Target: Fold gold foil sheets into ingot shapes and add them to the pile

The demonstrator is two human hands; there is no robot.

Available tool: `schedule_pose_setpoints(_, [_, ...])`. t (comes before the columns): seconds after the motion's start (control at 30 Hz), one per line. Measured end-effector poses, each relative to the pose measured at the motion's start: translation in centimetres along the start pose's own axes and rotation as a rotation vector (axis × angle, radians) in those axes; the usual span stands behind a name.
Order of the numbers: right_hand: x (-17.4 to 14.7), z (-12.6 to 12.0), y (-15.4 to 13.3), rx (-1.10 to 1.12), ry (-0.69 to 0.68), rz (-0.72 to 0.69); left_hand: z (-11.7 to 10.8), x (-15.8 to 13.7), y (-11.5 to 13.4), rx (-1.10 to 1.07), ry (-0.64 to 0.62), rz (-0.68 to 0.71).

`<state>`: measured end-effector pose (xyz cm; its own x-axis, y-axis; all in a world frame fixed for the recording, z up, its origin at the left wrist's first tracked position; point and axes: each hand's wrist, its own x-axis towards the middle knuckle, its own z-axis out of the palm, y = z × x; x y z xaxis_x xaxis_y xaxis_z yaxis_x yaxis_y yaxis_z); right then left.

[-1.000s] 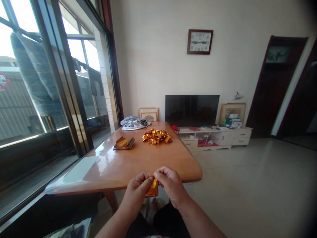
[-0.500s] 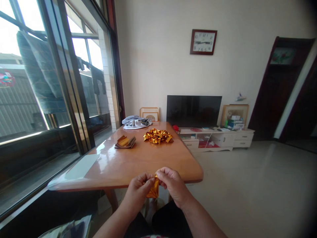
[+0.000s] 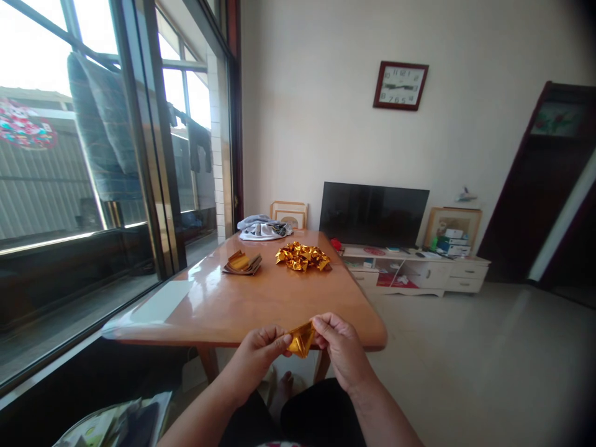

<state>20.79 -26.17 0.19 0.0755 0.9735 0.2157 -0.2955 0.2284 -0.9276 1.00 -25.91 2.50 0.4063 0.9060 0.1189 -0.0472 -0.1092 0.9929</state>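
Observation:
A piece of folded gold foil paper (image 3: 302, 340) is stretched between my two hands just in front of the table's near edge. My left hand (image 3: 265, 352) pinches its left end between thumb and fingers. At the opposite end, my right hand (image 3: 339, 344) grips the upper right corner. The foil has a boat-like shape with a pointed lower part. Beyond it on the table lies a heap of folded gold foil pieces (image 3: 303, 256). To the left of the heap sits a stack of flat gold and brown paper sheets (image 3: 243, 263).
The glossy wooden table (image 3: 279, 301) has rounded corners. Grey cloth (image 3: 264, 228) lies at its far end. A television (image 3: 374, 214) stands on a low white cabinet (image 3: 431, 273) behind. A large window (image 3: 107, 186) runs along the left, and a bag (image 3: 116, 422) is at lower left.
My hands have moved apart, and the foil between them has gone from a narrow hanging piece to a wider, spread shape. The camera view has turned slightly left.

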Motion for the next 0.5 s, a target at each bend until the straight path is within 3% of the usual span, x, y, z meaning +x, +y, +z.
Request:
schedule_pose_setpoints(0.37, [-0.5,-0.3,0.8,0.011,-0.022,0.069,-1.6,-1.1,0.3,-0.025,-0.147,0.010])
schedule_pose_setpoints(0.5, [-0.5,-0.3,1.3,0.005,-0.043,0.091,-2.0,-1.5,0.5,-0.002,-0.145,0.002])
